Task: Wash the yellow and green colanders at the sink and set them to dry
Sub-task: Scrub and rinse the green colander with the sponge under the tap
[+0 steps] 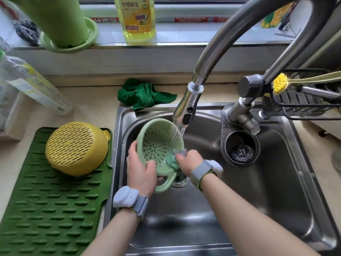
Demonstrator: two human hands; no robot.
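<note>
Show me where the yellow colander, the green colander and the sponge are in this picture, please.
yellow colander (76, 148): head view, on its slotted, upturned bottom.
green colander (156, 145): head view, on its perforated inner wall.
sponge (172, 161): head view, on the green part by the right hand's fingers.

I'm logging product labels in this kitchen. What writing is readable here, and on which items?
"柠檬鲜活": on the yellow dish soap bottle on the windowsill; its smaller print is blurred.
Red and blue strip behind it: print too blurred to read.
Clear plastic bottle on the left: label print too small to read.
Yellow packet top right: nothing readable.
</note>
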